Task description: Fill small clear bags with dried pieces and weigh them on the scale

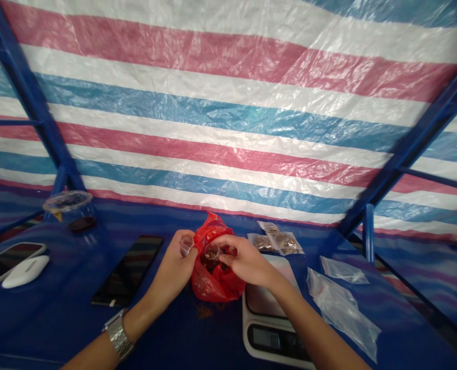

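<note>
A red plastic bag point(217, 285) stands open on the blue table between my hands, with dark loose bits inside. My right hand point(249, 258) reaches over its mouth, fingers closed on a small clear plastic cup point(212, 252) that has some brownish bits in it. At the bag's left rim, my left hand point(178, 261) is closed around a small clear plastic piece point(186, 243); whether it is a cup or a bag I cannot tell. A white digital scale point(264, 302) lies under my right forearm, its display partly readable.
Several small filled clear packets point(286, 242) lie behind the scale. Flat clear zip bags point(342, 313) are at the right. To the left are a black phone point(128, 270), a white earbud case point(25, 271), another phone point(10, 262) and a clear round tub point(68, 208). Blue frame bars point(398, 154) slope beside a striped sheet.
</note>
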Tool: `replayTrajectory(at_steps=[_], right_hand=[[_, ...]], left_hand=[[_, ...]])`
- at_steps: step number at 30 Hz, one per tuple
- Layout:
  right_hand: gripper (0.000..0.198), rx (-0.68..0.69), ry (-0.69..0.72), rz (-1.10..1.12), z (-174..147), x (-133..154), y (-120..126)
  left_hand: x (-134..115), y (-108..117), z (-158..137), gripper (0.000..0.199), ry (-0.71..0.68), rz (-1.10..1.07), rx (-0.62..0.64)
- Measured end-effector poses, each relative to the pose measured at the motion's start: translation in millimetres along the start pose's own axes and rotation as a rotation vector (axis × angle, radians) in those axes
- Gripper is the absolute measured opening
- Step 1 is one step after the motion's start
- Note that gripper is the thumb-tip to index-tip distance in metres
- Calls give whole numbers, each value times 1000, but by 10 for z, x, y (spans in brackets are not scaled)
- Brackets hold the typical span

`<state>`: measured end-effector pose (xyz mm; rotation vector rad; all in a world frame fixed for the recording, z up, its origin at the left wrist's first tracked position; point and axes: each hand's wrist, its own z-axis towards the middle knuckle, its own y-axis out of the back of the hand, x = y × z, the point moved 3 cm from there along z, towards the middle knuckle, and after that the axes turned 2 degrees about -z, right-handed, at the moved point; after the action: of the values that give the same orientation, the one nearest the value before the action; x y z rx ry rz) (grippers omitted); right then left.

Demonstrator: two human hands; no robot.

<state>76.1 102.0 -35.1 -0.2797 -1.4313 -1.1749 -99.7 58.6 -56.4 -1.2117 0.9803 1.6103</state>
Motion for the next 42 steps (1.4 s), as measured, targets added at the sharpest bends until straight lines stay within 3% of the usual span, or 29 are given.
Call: replayTrajectory(at_steps=[5, 10, 15, 22, 30, 37, 42], right_hand=[[35, -82, 52, 18, 13, 162, 87], [34, -202, 147, -206, 7, 341, 57], [46, -165, 299, -576, -41, 527, -63], [54, -159, 370, -686, -51, 610, -126], [36, -220, 324, -644, -55, 653, 22], [29, -18, 54, -809, -88, 399, 131], [36, 22, 45, -822, -72, 239, 26]], left_hand=[[13, -23, -26, 16, -83, 37, 83], [42, -60, -81, 18, -92, 87, 162], [44, -74, -79, 22, -106, 74, 157], [65, -66, -67, 22, -103, 49, 135], [76, -18, -36, 16, -99, 69, 92], [121, 42, -9, 22, -43, 163, 22], [101, 48, -14, 24, -26, 242, 18]])
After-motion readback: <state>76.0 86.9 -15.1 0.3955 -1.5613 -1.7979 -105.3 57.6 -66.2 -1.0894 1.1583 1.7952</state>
